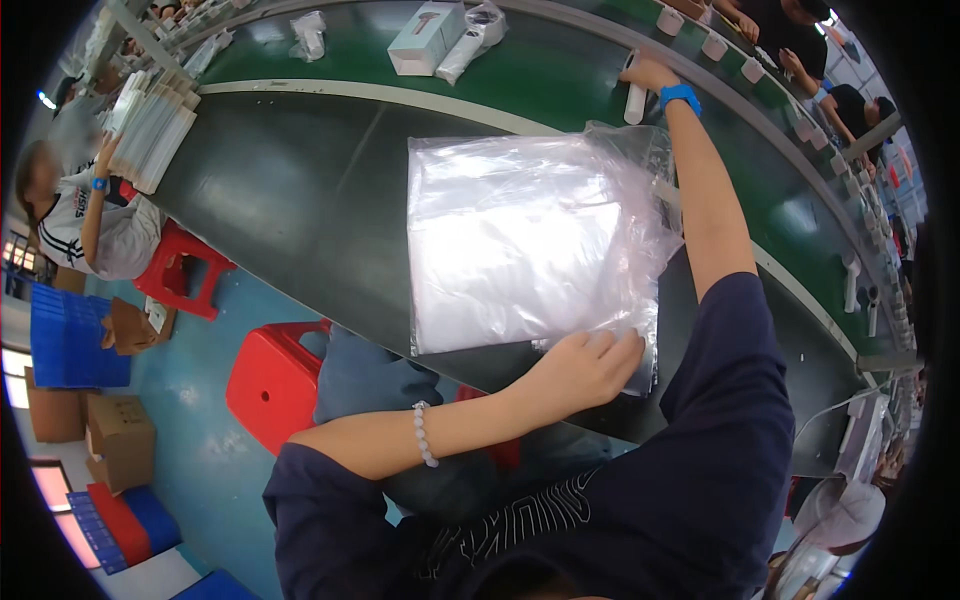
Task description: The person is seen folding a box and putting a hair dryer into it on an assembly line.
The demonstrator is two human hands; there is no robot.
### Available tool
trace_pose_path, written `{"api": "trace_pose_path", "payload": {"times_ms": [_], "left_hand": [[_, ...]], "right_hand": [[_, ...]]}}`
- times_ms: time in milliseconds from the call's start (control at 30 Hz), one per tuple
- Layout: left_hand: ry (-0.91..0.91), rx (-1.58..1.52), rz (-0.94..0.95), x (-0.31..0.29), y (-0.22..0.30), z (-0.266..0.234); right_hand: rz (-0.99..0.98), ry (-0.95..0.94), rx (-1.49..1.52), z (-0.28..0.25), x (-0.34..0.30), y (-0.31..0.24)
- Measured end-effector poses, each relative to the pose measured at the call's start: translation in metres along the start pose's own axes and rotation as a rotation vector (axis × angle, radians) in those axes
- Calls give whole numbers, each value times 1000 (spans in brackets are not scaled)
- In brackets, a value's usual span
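Note:
A stack of clear plastic bags (510, 240) lies flat on the dark table in front of me, its right side crumpled. My left hand (590, 372), with a beaded bracelet on its wrist, rests at the near right corner of the stack. Its fingers are curled closed on the edge of a bag. Stretched far out over the green conveyor belt, my right hand (652, 74) wears a blue wristband. It grips the upper part of a white, tube-shaped handheld device (635, 104), whose top is partly hidden by the fingers.
On the green belt (350, 60) are a light box (425, 40), a bagged white device (470, 45) and more white devices (851, 282) at right. A co-worker (85, 205) sits at left beside stacked white packs (155, 130). Red stools (270, 385) stand below.

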State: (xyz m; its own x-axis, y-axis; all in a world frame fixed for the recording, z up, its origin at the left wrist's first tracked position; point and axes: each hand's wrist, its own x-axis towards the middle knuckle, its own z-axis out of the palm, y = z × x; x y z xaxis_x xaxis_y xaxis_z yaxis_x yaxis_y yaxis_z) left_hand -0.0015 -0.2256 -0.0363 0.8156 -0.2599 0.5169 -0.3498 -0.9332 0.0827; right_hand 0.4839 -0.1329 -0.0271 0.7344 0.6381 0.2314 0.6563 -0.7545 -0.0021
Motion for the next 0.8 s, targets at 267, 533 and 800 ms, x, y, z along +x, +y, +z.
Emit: {"api": "trace_pose_path", "payload": {"times_ms": [267, 533, 800], "left_hand": [[49, -144, -90, 5, -12, -6], [50, -730, -448, 17, -28, -31], [-59, -882, -350, 14, -32, -30]], "right_hand": [[-368, 635, 283, -15, -53, -21], [-343, 470, 990, -98, -140, -70], [45, 563, 913, -65, -178, -83]]}}
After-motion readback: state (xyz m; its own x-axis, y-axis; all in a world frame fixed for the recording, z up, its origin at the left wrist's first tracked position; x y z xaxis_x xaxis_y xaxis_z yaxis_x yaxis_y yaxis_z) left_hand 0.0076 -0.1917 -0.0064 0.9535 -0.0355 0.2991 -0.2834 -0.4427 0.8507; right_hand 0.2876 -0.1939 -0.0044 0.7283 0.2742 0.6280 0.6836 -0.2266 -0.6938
